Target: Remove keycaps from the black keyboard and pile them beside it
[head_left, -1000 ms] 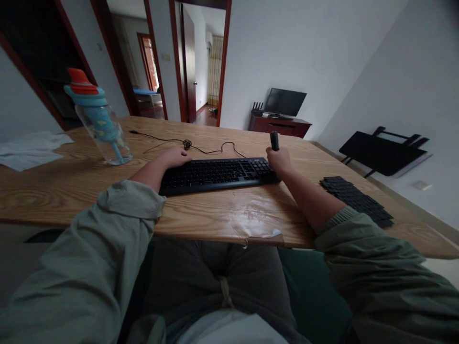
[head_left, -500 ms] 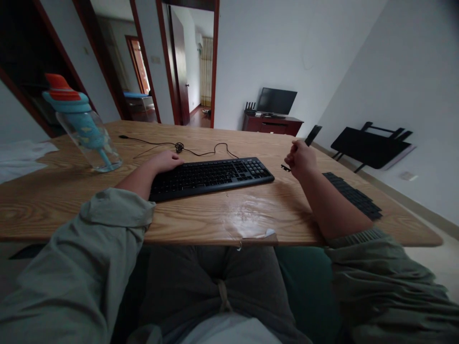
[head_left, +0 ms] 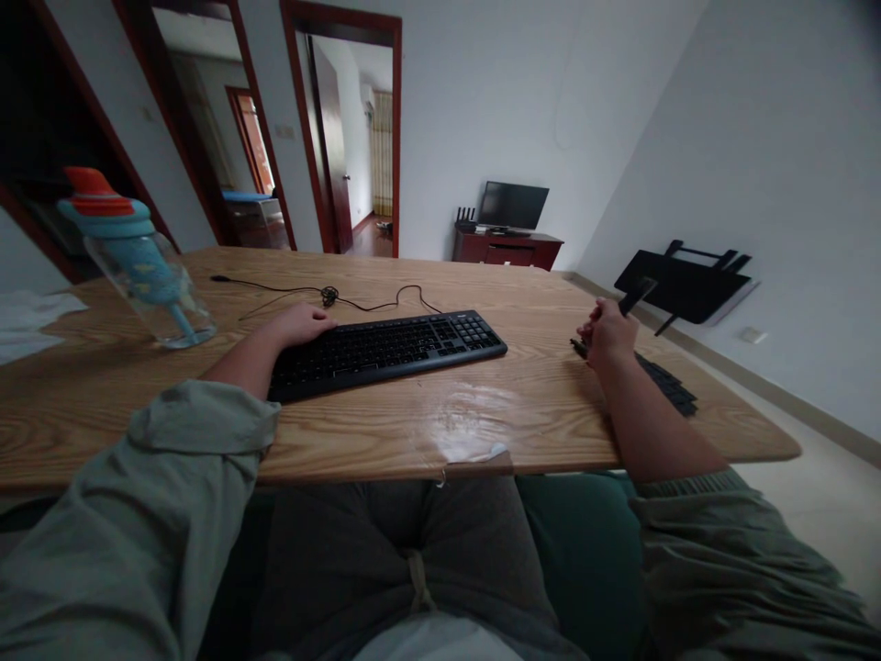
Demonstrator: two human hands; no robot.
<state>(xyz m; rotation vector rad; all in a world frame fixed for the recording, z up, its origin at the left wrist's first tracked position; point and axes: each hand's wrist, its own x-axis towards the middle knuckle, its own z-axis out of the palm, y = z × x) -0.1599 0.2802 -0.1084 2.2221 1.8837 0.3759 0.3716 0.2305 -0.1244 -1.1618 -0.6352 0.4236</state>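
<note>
A black keyboard [head_left: 406,344] lies slightly slanted on the wooden table. My left hand [head_left: 299,326] rests on its far left corner, fingers bent over that edge. Off to the keyboard's right, above the table, my right hand [head_left: 609,332] is closed around a slim black tool [head_left: 638,294]. The tool's flat end sticks up past the knuckles, and a small notched end shows below the fingers; its exact kind I cannot make out. Partly behind my right forearm lies a flat dark piece [head_left: 667,384] with key-like rows.
A black cable [head_left: 372,305] with a knot trails behind the keyboard. At the left stand a clear bottle [head_left: 155,285] with an orange and blue lid and some white paper [head_left: 31,321]. Torn clear film [head_left: 474,422] sticks to the table's front edge.
My right hand has moved right, away from the keyboard and toward the flat dark piece, carrying the black tool. My left hand stays on the keyboard. The view has shifted a little.
</note>
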